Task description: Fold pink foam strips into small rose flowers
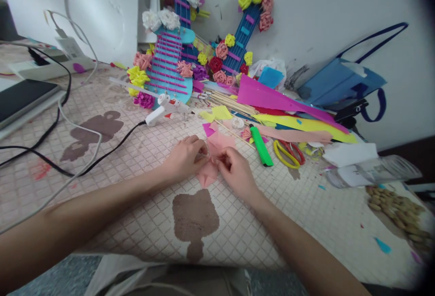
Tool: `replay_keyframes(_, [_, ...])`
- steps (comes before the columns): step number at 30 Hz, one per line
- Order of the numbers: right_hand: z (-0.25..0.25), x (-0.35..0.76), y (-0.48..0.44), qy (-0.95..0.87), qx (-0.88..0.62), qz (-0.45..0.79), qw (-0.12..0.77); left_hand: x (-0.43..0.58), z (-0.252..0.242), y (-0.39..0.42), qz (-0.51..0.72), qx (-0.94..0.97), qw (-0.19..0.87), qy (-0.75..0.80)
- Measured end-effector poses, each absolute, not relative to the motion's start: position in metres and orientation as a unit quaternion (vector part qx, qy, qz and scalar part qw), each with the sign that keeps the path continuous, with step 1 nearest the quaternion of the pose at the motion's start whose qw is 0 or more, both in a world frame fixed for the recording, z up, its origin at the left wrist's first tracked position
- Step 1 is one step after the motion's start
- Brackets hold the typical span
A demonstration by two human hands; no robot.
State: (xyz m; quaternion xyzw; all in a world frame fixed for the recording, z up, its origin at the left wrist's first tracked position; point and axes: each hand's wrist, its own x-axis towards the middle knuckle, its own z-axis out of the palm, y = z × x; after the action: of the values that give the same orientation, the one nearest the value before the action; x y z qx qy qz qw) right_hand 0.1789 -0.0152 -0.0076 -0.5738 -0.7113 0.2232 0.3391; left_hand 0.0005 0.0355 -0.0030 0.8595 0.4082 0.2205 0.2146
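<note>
My left hand (186, 157) rests on the table with its fingers curled in a pinch at a small piece of pink paper (206, 177). Opposite it, my right hand (237, 173) pinches the same paper between thumb and forefinger. The fingertips of both hands almost meet, partly hiding the paper's folded middle. Just beyond them lie more pink paper pieces (222, 140) and a magenta scrap (208, 129). A thin wooden stick (234, 133) lies behind my right hand.
A white glue gun (163, 110) with a black cord lies behind my left hand. To the right are a green cutter (261, 145) and yellow-and-red-handled scissors (288, 154). Flower-trimmed blue paper models (166, 67), coloured paper sheets (282, 101) and peanuts (396, 212) surround the work spot.
</note>
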Motion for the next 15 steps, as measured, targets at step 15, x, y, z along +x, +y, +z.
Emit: replay_keyframes(15, [-0.006, 0.180, -0.017, -0.661, -0.541, 0.331, 0.401, -0.004, 0.006, 0.035, 0.265, 0.802, 0.386, 0.372])
